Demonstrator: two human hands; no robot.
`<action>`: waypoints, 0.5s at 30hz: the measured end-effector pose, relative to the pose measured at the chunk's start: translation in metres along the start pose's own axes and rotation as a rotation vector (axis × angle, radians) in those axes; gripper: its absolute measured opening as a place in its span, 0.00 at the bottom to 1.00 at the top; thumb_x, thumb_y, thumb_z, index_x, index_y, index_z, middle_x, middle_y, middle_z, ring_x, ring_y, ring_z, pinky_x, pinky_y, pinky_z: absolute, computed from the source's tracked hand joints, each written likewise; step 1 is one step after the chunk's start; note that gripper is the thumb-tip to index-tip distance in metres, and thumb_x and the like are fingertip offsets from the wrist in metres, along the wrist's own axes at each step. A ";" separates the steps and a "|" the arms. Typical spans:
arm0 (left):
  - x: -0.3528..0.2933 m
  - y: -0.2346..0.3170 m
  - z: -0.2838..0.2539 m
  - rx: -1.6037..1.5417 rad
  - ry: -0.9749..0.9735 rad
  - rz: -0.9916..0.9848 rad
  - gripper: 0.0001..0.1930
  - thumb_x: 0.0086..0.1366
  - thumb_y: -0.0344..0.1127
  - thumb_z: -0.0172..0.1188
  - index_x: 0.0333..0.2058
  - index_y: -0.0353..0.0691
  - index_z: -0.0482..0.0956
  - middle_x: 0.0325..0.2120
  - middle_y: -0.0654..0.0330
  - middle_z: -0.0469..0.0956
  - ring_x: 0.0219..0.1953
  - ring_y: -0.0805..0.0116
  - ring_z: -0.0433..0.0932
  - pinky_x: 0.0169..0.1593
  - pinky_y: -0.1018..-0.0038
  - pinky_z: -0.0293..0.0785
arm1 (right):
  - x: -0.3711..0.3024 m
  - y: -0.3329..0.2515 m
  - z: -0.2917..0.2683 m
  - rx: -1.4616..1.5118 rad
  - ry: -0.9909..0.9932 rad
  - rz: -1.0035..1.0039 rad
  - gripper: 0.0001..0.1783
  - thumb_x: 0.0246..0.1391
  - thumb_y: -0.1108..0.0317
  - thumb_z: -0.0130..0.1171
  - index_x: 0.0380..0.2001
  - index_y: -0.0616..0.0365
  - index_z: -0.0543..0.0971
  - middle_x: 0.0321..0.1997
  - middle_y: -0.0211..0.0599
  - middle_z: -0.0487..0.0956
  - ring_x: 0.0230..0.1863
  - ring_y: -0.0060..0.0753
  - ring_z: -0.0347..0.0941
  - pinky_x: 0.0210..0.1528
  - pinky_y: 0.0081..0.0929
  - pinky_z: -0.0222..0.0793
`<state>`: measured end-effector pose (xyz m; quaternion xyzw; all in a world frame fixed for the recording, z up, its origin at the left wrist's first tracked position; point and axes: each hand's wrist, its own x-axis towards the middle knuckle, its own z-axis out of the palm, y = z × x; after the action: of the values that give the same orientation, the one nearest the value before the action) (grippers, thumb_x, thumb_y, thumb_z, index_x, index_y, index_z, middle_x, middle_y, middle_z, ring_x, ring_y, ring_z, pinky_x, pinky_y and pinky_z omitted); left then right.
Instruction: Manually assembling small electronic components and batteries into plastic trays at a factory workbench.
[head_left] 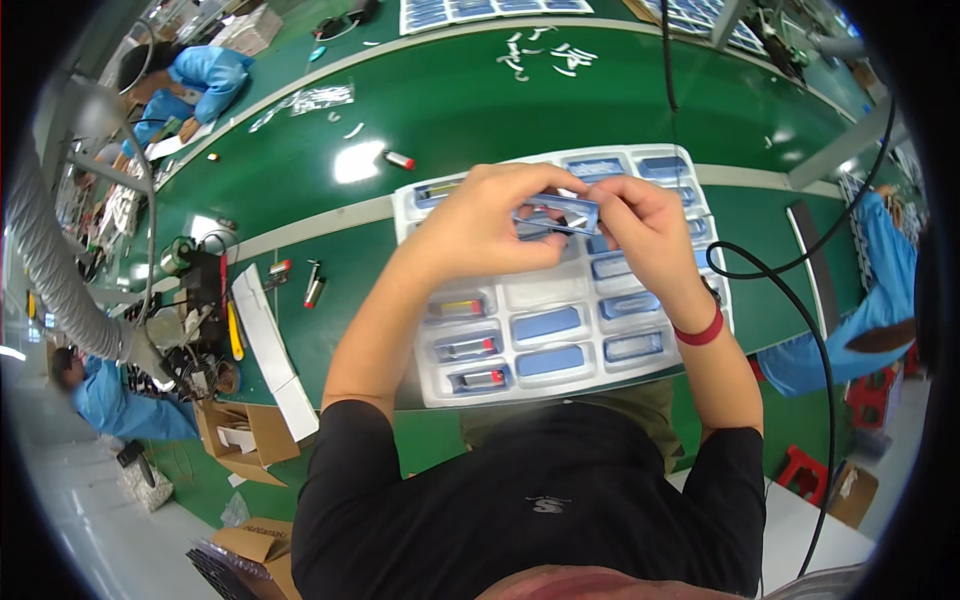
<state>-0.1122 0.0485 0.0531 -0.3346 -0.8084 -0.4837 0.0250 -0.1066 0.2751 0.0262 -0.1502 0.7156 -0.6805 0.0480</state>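
Observation:
In front of me, above the white moulded tray point(545, 290), both hands hold a small blue rectangular plastic housing. My left hand point(490, 220) curls its fingers and thumb around the left end of the blue housing point(578, 214). At its right end, my right hand point(645, 225) pinches with thumb and fingertips. Something small and dark shows inside the housing, too small to name. Several blue housings point(548, 323) lie in the tray's compartments. Those in the left column hold small cylinders with red ends point(484, 379). Fingers partly cover the housing, and both hands hide part of the tray.
A loose red-ended cylinder point(399, 160) lies on the green table point(440, 110) beyond the tray. White scraps point(570, 60) are scattered farther off. A black cable point(790, 300) loops at the right. Tools, including a yellow-handled one point(235, 330), lie left. Co-workers in blue point(212, 80) sit nearby.

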 end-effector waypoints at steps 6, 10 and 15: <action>-0.002 0.003 0.005 -0.029 0.031 -0.021 0.23 0.48 0.27 0.64 0.47 0.37 0.84 0.37 0.55 0.86 0.39 0.65 0.86 0.43 0.73 0.80 | -0.003 0.002 0.002 0.020 0.024 0.005 0.09 0.66 0.70 0.59 0.40 0.65 0.84 0.28 0.21 0.79 0.27 0.09 0.68 0.28 0.13 0.61; 0.001 0.007 0.008 -0.056 0.057 -0.039 0.21 0.48 0.26 0.65 0.46 0.36 0.84 0.37 0.56 0.86 0.39 0.68 0.86 0.39 0.76 0.77 | -0.005 0.000 0.000 0.001 0.068 -0.009 0.10 0.66 0.69 0.60 0.41 0.65 0.85 0.29 0.22 0.80 0.27 0.10 0.69 0.28 0.14 0.63; -0.001 0.004 0.012 -0.075 0.105 -0.022 0.21 0.49 0.29 0.68 0.45 0.37 0.84 0.37 0.58 0.86 0.36 0.70 0.84 0.37 0.76 0.75 | 0.001 -0.001 0.004 0.042 0.086 -0.013 0.11 0.66 0.68 0.60 0.42 0.65 0.85 0.30 0.24 0.82 0.27 0.10 0.70 0.27 0.14 0.64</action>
<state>-0.1062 0.0588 0.0497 -0.3006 -0.7910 -0.5306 0.0493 -0.1062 0.2711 0.0268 -0.1243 0.7015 -0.7016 0.0161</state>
